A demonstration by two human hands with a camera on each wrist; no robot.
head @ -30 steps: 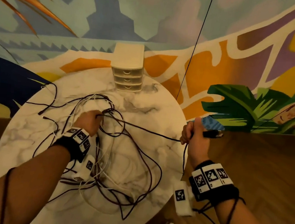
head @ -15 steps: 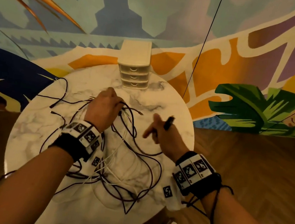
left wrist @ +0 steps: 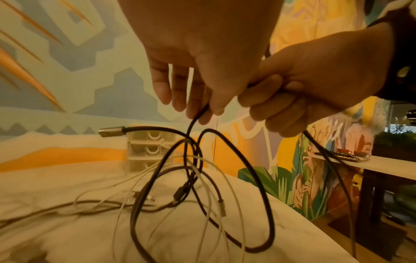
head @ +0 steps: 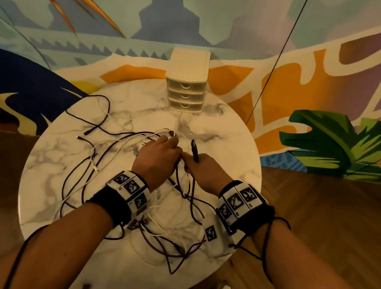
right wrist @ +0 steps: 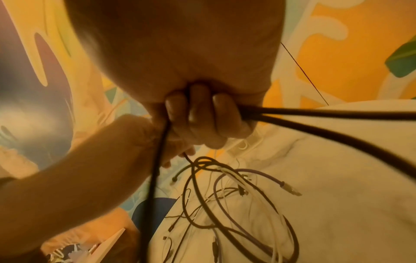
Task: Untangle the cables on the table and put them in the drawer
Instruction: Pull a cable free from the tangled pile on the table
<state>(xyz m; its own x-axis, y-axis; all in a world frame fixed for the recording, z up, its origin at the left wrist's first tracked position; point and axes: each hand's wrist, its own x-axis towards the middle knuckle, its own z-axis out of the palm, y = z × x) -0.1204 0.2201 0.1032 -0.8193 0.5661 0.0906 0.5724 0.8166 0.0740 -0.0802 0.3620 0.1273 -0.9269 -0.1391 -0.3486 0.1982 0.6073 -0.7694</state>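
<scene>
Both hands meet mid-table: left hand (head: 157, 157) pinches a dark cable (left wrist: 265, 186), right hand (head: 205, 172) fists it too. Tangle (head: 118, 183) sprawls leftward to the table (head: 233, 135) rim; drawer unit (head: 186, 89) at the far edge.

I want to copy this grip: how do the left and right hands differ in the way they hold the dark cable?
The left hand pinches the dark cable at its fingers' tips, the other fingers hanging straighter. The right hand wraps a full fist around it, plug end sticking up. Both hold it above the table, close together.
</scene>
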